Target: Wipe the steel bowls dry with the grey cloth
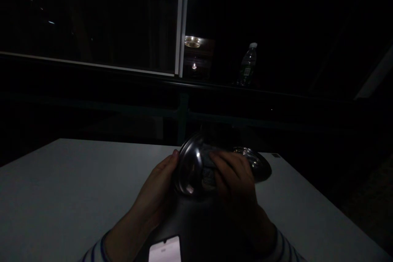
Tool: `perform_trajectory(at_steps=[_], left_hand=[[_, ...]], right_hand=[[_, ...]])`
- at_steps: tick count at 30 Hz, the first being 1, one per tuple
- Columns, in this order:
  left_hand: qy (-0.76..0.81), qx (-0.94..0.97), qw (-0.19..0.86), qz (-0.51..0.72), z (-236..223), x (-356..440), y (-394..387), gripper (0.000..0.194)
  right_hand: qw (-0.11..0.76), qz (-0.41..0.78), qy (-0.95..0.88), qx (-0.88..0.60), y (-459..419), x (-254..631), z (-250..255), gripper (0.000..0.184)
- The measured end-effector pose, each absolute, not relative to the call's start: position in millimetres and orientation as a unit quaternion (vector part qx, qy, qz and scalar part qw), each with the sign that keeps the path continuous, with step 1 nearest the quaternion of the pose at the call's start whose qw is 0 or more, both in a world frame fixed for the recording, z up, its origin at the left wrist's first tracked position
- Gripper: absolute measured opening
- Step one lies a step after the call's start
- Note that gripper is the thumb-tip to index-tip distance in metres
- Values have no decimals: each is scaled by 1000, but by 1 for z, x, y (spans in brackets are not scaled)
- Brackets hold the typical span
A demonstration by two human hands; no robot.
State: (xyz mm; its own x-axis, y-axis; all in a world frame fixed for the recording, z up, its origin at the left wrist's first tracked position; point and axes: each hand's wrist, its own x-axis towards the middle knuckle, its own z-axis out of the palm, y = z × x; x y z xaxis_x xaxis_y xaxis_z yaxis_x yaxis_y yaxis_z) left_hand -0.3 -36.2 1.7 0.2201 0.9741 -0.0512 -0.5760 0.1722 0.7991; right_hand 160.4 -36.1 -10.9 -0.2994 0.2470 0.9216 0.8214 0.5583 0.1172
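Observation:
A shiny metal bowl [190,168] is held up above the white table, tilted so that its curved surface faces me. My left hand [158,184] grips its left rim, thumb at the edge and fingers hidden behind. Pressed to the bowl's right side is a grey-blue cloth [208,175], held under the fingers of my right hand [235,176]. Behind that hand, a second metal bowl [260,168] rests on the table, partly covered by my fingers. The scene is dark, and the cloth's outline is hard to make out.
A phone with a lit screen [166,250] lies at the near edge of the white table [76,188]. Beyond the table, a plastic bottle [247,65] with a white cap stands on a dark ledge by the window frame [181,20]. A small dark label [275,155] marks the table's far right corner.

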Motion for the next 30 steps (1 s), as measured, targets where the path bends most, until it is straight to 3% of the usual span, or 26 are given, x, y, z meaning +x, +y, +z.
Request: perform_trajectory(at_steps=[6, 9, 12, 22, 30], left_hand=[[290, 321, 722, 541, 1, -1, -33, 17], [334, 260, 732, 534, 4, -1, -34, 21], [370, 218, 737, 522, 6, 0, -35, 30], [350, 271, 684, 581, -2, 3, -36, 18], [369, 300, 651, 592, -5, 4, -34, 23]], right_hand=[[380, -329, -797, -335, -37, 154, -16, 25], [354, -334, -822, -296, -38, 140, -26, 24], [363, -338, -827, -266, -40, 130, -33, 22], [427, -317, -755, -383, -34, 148, -20, 28], [422, -324, -784, -319, -37, 137, -26, 27]])
